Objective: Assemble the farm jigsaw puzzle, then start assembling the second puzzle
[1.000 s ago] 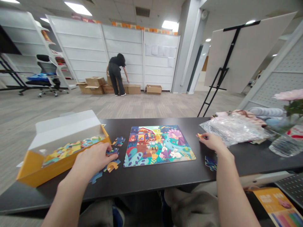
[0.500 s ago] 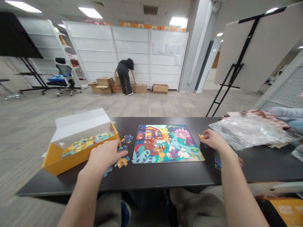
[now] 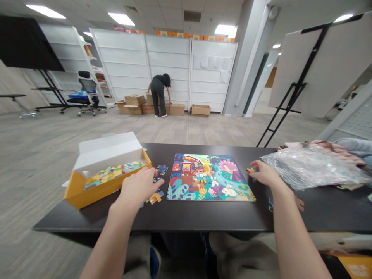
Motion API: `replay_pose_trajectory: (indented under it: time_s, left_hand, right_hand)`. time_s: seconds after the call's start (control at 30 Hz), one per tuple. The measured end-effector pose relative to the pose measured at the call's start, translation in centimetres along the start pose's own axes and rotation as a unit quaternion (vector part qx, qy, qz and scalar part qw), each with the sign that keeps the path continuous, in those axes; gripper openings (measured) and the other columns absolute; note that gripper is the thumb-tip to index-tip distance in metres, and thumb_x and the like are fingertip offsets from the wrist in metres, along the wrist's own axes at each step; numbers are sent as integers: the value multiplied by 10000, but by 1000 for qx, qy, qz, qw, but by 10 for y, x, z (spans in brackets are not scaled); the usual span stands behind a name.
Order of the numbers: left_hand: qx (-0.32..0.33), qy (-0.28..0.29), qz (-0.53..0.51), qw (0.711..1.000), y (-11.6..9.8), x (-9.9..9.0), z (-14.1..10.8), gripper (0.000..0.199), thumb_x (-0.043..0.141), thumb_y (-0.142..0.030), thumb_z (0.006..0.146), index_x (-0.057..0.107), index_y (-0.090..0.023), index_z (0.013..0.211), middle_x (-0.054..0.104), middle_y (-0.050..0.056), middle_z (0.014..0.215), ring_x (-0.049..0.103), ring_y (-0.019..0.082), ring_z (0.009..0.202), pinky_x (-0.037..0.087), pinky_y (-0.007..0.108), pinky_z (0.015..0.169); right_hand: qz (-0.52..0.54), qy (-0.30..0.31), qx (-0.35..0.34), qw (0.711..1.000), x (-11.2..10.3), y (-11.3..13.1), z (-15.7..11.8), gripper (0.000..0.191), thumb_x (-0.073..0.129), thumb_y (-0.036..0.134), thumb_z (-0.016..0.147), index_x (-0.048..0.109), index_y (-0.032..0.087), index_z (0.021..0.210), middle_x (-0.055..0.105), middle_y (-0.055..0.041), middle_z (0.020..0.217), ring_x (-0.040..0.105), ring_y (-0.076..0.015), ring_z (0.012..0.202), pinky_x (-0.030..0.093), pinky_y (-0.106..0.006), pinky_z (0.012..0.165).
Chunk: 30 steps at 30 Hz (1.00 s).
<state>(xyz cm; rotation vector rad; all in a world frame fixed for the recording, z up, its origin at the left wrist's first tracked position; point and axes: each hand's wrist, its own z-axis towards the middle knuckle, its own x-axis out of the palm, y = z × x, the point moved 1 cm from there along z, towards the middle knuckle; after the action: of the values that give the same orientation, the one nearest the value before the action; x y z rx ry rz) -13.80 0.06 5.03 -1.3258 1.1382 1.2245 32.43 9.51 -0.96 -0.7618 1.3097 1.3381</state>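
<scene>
Jigsaw piece [image 3: 252, 169], small, orange and teal, pinched at the fingertips of the right hand [image 3: 264, 173], just beside the right edge of the illustrated puzzle board [image 3: 210, 177], near the middle of the frame. Probably light, stiff pressed card: thin, little weight, perhaps some slip on the dark desk [image 3: 203, 217], so best taken by its edges between thumb and finger. Long axis too small to read, apparently lying across the frame. Left hand [image 3: 138, 185] half curled, low over a dark blue piece [image 3: 157, 179] left of the board, its hold impossible to tell. Further loose pieces [image 3: 162, 169] just beside it; a yellow box tray [image 3: 87, 192] at left, filled with more pieces [image 3: 113, 174]; crumpled clear plastic [image 3: 308, 168] at right, just past the right hand.
</scene>
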Motion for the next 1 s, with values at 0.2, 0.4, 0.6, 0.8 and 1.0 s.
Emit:
replay_pose_trajectory:
  time_s: [0.2,0.4,0.6,0.8,1.0]
  left_hand:
    - [33,-47,-26,998,-7,-2,0,331,486,-469,922,661,-223,1057,679,97,1193,684,307,1033,508,375,816]
    - [61,-48,-59,995,-19,1,0,303,494,-462,934,667,-243,1051,686,72,1155,688,251,975,491,325,772]
    - [94,-60,-80,990,-33,4,-1,277,507,-437,938,682,-244,1033,700,67,1070,686,258,928,501,349,743]
    - [161,-58,-103,980,-48,13,1,201,556,-351,928,684,-233,1029,716,68,1104,687,248,994,508,316,781]
    - [204,-55,-107,972,-57,19,5,180,540,-224,926,714,-238,970,756,53,1033,695,265,1011,528,356,835]
  right_hand:
    - [67,27,0,997,-15,11,-6,285,685,338,711,712,199,958,729,-63,810,676,-220,718,472,-307,627]
    - [210,41,-5,977,-39,37,-20,242,668,403,725,707,191,834,709,-70,714,622,-195,595,447,-297,522]
    - [416,124,-80,897,-42,93,-39,439,774,553,641,675,166,824,700,-58,747,573,-142,593,440,-267,545]
    - [428,214,-99,872,-18,149,-50,421,769,548,647,634,180,798,670,-23,708,581,-132,598,438,-247,539]
    - [431,226,-133,863,7,183,-54,295,772,412,663,604,188,754,684,-19,684,643,-156,644,492,-266,618]
